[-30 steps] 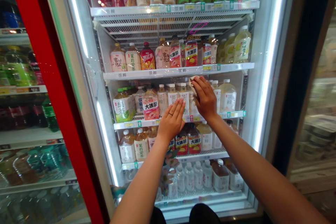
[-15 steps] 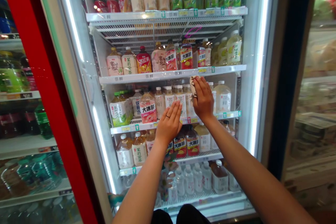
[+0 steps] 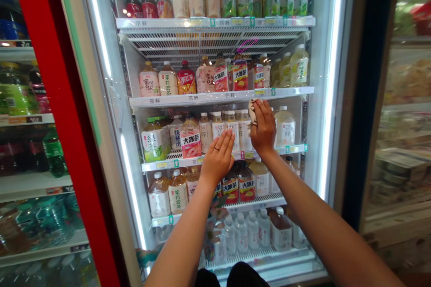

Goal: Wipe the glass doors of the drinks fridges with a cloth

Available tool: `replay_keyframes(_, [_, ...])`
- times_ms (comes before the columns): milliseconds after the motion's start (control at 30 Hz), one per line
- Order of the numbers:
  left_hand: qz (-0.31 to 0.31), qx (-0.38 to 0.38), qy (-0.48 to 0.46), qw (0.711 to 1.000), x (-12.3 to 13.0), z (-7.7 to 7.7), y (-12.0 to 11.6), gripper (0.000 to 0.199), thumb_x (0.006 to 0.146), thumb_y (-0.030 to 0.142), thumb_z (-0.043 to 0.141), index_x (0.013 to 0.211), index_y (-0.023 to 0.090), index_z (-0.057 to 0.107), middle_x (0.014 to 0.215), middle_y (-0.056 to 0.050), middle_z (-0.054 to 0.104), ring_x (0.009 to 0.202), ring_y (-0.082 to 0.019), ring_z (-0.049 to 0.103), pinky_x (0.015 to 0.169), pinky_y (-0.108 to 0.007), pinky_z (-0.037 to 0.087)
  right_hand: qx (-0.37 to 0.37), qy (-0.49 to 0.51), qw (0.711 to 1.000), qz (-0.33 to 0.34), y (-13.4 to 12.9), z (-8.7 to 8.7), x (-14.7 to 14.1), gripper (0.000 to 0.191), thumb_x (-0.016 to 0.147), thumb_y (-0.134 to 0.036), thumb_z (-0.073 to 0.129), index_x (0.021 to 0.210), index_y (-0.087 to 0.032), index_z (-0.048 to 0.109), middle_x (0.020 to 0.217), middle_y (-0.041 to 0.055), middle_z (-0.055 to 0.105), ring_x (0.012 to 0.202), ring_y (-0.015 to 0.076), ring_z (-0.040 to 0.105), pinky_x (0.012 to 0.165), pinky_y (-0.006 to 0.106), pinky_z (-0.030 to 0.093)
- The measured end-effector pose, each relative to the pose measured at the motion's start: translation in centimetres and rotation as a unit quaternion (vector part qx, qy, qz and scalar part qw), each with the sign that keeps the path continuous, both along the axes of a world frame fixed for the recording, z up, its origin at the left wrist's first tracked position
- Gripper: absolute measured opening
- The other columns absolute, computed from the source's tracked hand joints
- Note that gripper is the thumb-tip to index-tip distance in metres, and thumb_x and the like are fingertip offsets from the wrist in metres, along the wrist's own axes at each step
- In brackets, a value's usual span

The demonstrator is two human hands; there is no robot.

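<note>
Cooler shelf (image 3: 168,165), rows of bottled tea (image 3: 207,132)

Two hands, the left hand (image 3: 218,158) and the right hand (image 3: 263,128), and one crumpled cloth (image 3: 252,112) are at the third of five wire shelves (image 3: 175,164). One ring (image 3: 217,148) shows on the left hand. Roughly twelve bottles (image 3: 220,78) stand on each of the two shelves above that third shelf, though glare makes the count uncertain.

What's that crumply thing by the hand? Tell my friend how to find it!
Find the glass-door drinks fridge. Just under its second shelf, the right hand holds a small crumpled pale cloth. It's the only soft, wrinkly thing among the smooth bottles.
</note>
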State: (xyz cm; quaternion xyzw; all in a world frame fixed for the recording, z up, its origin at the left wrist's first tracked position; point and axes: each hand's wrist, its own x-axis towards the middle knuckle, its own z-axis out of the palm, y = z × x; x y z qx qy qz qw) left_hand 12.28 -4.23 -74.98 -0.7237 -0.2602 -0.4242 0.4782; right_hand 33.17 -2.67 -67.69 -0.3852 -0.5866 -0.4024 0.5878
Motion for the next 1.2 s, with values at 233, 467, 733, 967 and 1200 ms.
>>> replay_keyframes(233, [-0.006, 0.001, -0.006, 1.000, 0.07, -0.01, 0.05, 0.090, 0.100, 0.017, 0.049, 0.175, 0.004, 0.001, 0.177, -0.013, 0.036, 0.165, -0.024, 0.037, 0.137, -0.041, 0.033, -0.004, -0.039, 0.999, 0.002, -0.16, 0.26, -0.08, 0.077, 0.101, -0.011, 0.034, 0.175, -0.030, 0.028, 0.173, 0.0025, 0.051, 0.167, 0.0270, 0.035, 0.137, 0.056, 0.035])
replay_keyframes(467, [-0.006, -0.013, 0.000, 1.000, -0.03, -0.04, 0.01, 0.091, 0.100, 0.017, 0.049, 0.174, 0.005, -0.002, 0.178, -0.013, 0.033, 0.166, -0.025, 0.036, 0.138, -0.042, 0.032, 0.005, 0.015, 1.000, -0.012, 0.48, -0.05, 0.36, 0.078, 0.098, -0.009, 0.034, 0.174, -0.029, 0.035, 0.169, 0.0027, 0.055, 0.165, 0.0272, 0.039, 0.136, 0.058, 0.037])
replay_keyframes(733, [-0.003, -0.019, 0.000, 1.000, -0.04, 0.06, -0.27, 0.092, 0.101, 0.016, 0.050, 0.174, 0.005, -0.006, 0.177, -0.013, 0.033, 0.166, -0.024, 0.035, 0.136, -0.042, 0.036, -0.007, 0.031, 0.999, -0.004, 0.38, 0.29, 0.40, 0.083, 0.100, -0.011, 0.035, 0.177, -0.034, 0.016, 0.176, 0.0013, 0.045, 0.167, 0.0329, 0.033, 0.136, 0.064, 0.034])
replay_keyframes(967, [-0.003, -0.019, 0.001, 1.000, 0.01, 0.01, -0.20, 0.093, 0.101, 0.016, 0.050, 0.174, 0.006, -0.006, 0.178, -0.013, 0.032, 0.167, -0.024, 0.033, 0.138, -0.042, 0.033, -0.007, -0.002, 1.000, -0.030, 0.14, 0.02, 0.39, 0.088, 0.097, -0.010, 0.039, 0.177, -0.038, 0.016, 0.169, 0.0012, 0.055, 0.164, 0.0348, 0.040, 0.132, 0.066, 0.041])
replay_keyframes(1200, [0.002, 0.002, -0.004, 1.000, -0.05, 0.03, -0.24, 0.090, 0.101, 0.017, 0.049, 0.175, 0.005, -0.001, 0.177, -0.012, 0.033, 0.167, -0.024, 0.033, 0.139, -0.040, 0.030, 0.010, 0.055, 0.998, -0.012, 0.74, -0.09, 0.79, 0.090, 0.095, -0.008, 0.036, 0.178, -0.034, 0.013, 0.175, 0.0023, 0.046, 0.167, 0.0363, 0.033, 0.135, 0.070, 0.034])
